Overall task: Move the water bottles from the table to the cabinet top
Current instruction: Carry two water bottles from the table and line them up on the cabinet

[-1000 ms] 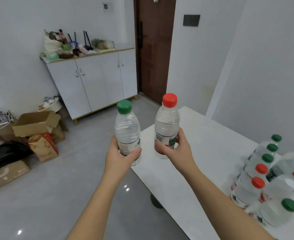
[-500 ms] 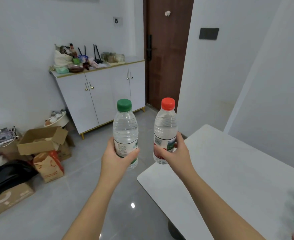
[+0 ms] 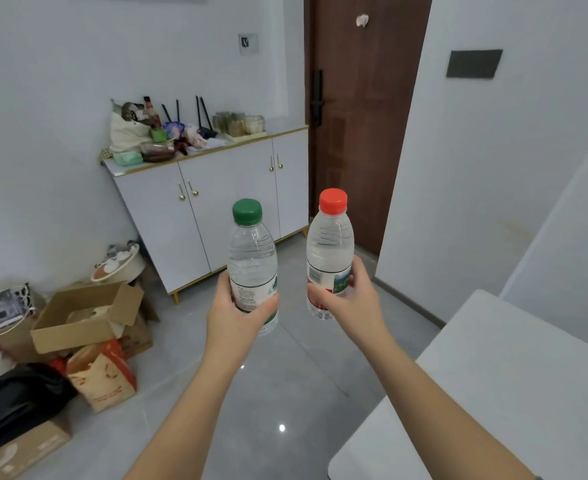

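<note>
My left hand (image 3: 235, 315) grips a clear water bottle with a green cap (image 3: 251, 251) around its label, upright, over the floor. My right hand (image 3: 351, 297) grips a second clear bottle with a red cap (image 3: 329, 240), also upright, a little to the right. The white cabinet (image 3: 216, 202) stands against the far wall ahead; its top is crowded on the left and middle with a cloth bag, small items and a tray of glass jars (image 3: 240, 124). A corner of the white table (image 3: 493, 393) shows at lower right.
Open cardboard boxes (image 3: 81, 320), an orange paper bag (image 3: 104, 374) and a black bag (image 3: 12, 407) lie on the grey floor at left. A brown door (image 3: 362, 116) is right of the cabinet. A white wall corner (image 3: 459, 185) juts out at right.
I have moved away from the table towards the cabinet, which looks closer. The group of bottles on the table has left the view. Both hands still carry their bottles.
</note>
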`<action>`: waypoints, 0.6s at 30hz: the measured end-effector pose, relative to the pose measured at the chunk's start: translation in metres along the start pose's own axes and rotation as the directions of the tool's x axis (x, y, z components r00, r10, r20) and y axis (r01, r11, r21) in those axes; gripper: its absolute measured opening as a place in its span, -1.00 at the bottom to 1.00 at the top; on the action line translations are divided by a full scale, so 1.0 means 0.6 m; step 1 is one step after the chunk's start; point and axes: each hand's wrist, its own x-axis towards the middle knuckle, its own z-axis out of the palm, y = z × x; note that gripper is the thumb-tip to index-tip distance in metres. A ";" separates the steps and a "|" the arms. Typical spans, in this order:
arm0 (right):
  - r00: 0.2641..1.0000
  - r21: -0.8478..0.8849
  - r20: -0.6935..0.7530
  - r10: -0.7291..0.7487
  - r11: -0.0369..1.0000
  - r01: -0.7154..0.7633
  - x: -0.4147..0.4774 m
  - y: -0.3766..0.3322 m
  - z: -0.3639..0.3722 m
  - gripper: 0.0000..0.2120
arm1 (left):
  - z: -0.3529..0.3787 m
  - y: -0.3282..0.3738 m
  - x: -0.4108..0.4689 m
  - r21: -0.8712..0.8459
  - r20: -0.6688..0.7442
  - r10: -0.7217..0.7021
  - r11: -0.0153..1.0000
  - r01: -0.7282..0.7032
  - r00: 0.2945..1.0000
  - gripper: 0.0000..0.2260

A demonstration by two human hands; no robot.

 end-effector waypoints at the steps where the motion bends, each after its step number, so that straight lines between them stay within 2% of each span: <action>1: 1.000 0.006 -0.005 0.001 1.000 -0.001 0.022 -0.001 0.013 -0.48 | -0.004 -0.004 0.025 -0.009 -0.005 -0.004 1.000 0.004 1.000 -0.54; 18: 0.981 -0.031 -0.187 0.046 0.998 -0.052 0.301 0.064 0.270 -0.52 | -0.121 -0.110 0.441 0.015 0.108 0.043 0.999 -0.045 0.993 -0.61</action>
